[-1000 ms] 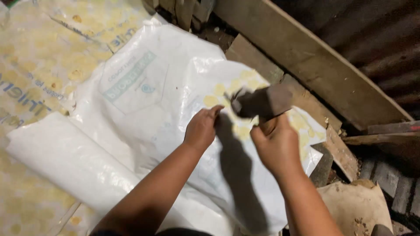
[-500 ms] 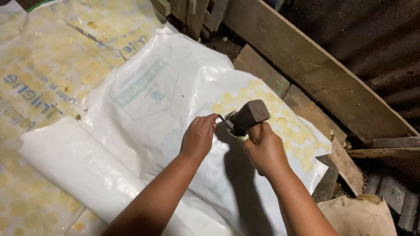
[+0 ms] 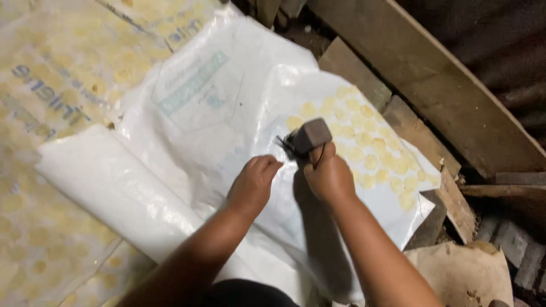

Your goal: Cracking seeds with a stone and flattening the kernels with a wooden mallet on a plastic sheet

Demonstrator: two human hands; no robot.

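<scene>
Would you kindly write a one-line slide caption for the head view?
Right hand grips a hammer above a white plastic sack while the left hand pinches beside it.

White plastic sack [image 3: 227, 113] w/ pale green print panel & yellow round spots on one end. Hammer [image 3: 310, 138]: dark grey-brown head. Floor sheets [image 3: 51, 74] off-white w/ faded yellow dots, blue lettering. Planks [image 3: 421, 74] brown.

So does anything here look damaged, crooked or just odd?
The white plastic sheet lies crumpled and folded over itself rather than flat. Its right corner hangs over the uneven wooden planks. The right hand grips a dark blocky tool above it.
</scene>
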